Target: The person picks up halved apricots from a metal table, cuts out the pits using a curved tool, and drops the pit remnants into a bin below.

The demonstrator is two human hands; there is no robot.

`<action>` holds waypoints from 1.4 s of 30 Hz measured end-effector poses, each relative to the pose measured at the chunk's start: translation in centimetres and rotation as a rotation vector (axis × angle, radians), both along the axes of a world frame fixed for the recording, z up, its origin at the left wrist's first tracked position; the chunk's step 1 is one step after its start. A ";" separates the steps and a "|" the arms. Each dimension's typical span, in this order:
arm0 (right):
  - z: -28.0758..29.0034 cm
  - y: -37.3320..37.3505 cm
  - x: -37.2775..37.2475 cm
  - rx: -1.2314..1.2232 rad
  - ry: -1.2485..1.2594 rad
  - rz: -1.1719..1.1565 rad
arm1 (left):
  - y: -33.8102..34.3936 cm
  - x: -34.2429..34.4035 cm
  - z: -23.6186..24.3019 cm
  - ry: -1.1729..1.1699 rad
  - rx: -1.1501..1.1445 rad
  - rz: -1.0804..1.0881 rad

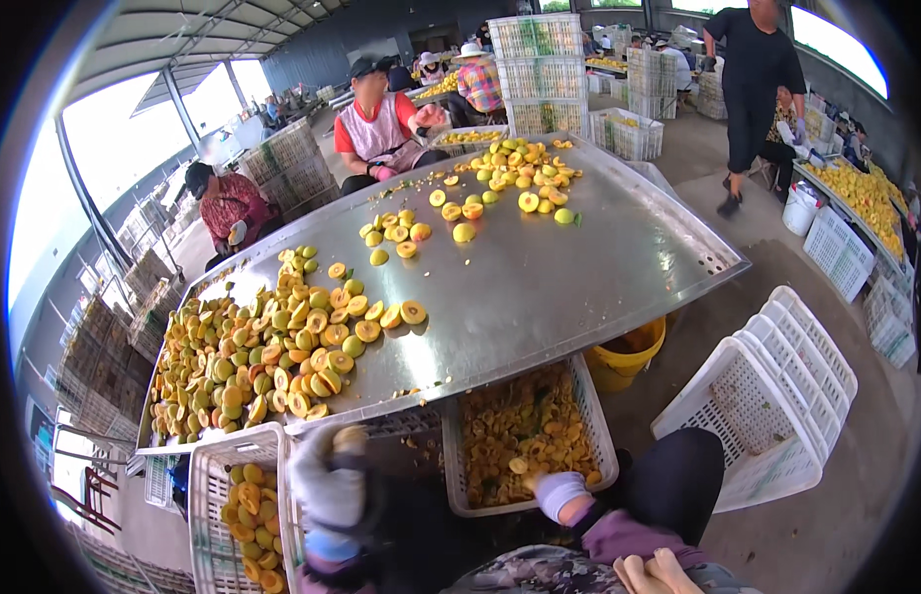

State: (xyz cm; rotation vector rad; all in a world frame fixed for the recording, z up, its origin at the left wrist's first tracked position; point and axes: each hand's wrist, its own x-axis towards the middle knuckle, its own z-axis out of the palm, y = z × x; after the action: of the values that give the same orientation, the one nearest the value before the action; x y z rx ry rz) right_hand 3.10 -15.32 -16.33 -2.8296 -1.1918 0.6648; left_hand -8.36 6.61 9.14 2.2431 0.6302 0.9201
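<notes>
My left hand [330,480], in a pale glove with a blue cuff, is smeared by motion between the table edge and a white crate of halved yellow stone fruit [253,520]. Whether it holds anything is unclear. Low over a white crate of brownish-yellow fruit scraps [607,450], my right hand [562,493] wears a whitish glove, its fingers drawn together. A small yellow piece [518,464] shows by its fingertips; whether it is gripped is hard to make out. On the metal table [540,277] before me lies a large heap of halved fruit [262,361].
Smaller fruit groups [520,173] lie at the table's far side. A yellow bucket [629,361] stands under its right edge, with nested white crates [767,396] to the right. Two seated people [386,129] are across the table; another person [758,89] stands at far right.
</notes>
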 end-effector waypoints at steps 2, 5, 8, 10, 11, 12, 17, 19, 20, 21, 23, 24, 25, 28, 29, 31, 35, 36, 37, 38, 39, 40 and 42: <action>-1.4 -1.0 0.3 -0.028 0.150 -0.002 | 2.9 -2.9 1.4 0.035 0.558 0.266; -0.9 -0.4 -1.3 0.175 0.213 -0.067 | 4.5 -7.5 4.0 0.230 0.621 0.642; 0.9 -0.5 -1.7 0.332 0.043 -0.038 | 9.5 -13.5 2.9 0.552 0.612 0.840; 1.0 -0.9 -1.6 0.342 0.005 -0.031 | 11.6 -14.9 2.1 0.661 0.543 0.886; 1.3 -1.2 -1.6 0.352 -0.045 -0.036 | 12.5 -15.2 1.5 0.805 0.570 0.788; 2.4 -1.6 -1.6 0.383 -0.077 -0.039 | 13.2 -15.9 0.7 0.955 0.592 0.689; 3.8 -2.2 -0.6 0.302 0.056 -0.083 | 12.3 -7.1 2.8 0.899 0.617 0.336; 3.4 -1.4 -0.9 0.353 0.030 -0.040 | 12.8 -5.2 3.5 0.921 0.698 0.213; 3.4 -1.0 -0.9 0.368 0.058 -0.047 | 12.2 -3.3 3.7 0.937 0.623 0.193; 3.8 -1.7 -0.8 0.373 0.070 -0.085 | 11.8 -0.5 3.2 0.905 0.632 0.122; 3.0 -1.7 -0.7 0.345 0.074 -0.160 | 10.8 3.0 2.6 0.910 0.639 -0.038; 3.1 -1.5 -0.7 0.360 0.093 -0.145 | 10.1 4.6 2.2 0.881 0.675 -0.125; 3.2 -1.5 -0.7 0.374 0.114 -0.123 | 9.2 6.4 1.7 0.914 0.671 -0.183; 3.1 -1.8 -0.6 0.355 0.136 -0.152 | 7.5 11.0 -1.4 0.981 0.624 -0.308; 3.0 -1.8 -0.5 0.348 0.149 -0.152 | 7.1 12.1 -2.5 0.991 0.606 -0.347; 3.2 -1.9 -0.3 0.341 0.155 -0.158 | 7.2 14.2 -5.0 1.002 0.598 -0.439; 2.2 -1.8 -0.3 0.434 0.063 -0.154 | 6.2 16.1 -9.2 0.955 0.503 -0.417; 2.6 -1.8 -0.2 0.436 0.062 -0.140 | 6.0 16.3 -10.9 0.980 0.454 -0.425; 3.6 -2.1 -0.2 0.498 0.034 -0.185 | 5.9 16.3 -12.3 0.998 0.401 -0.449; 4.8 -2.4 -0.1 0.561 0.003 -0.230 | 6.2 16.1 -13.0 0.990 0.396 -0.450; 6.1 -3.0 0.1 0.554 -0.008 -0.237 | 6.0 16.2 -13.6 0.947 0.418 -0.431; 7.7 -3.4 0.4 0.581 -0.103 -0.319 | 6.0 16.0 -13.8 0.907 0.438 -0.404; 13.5 -6.3 1.1 0.600 -0.464 -0.412 | 5.0 16.6 -13.8 0.878 0.446 -0.433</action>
State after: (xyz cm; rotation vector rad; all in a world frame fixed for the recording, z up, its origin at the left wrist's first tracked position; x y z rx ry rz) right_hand 4.19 -21.63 -2.83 -2.6049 -0.6263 -0.3339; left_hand 8.28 11.59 -4.68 3.0029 0.2623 -0.2109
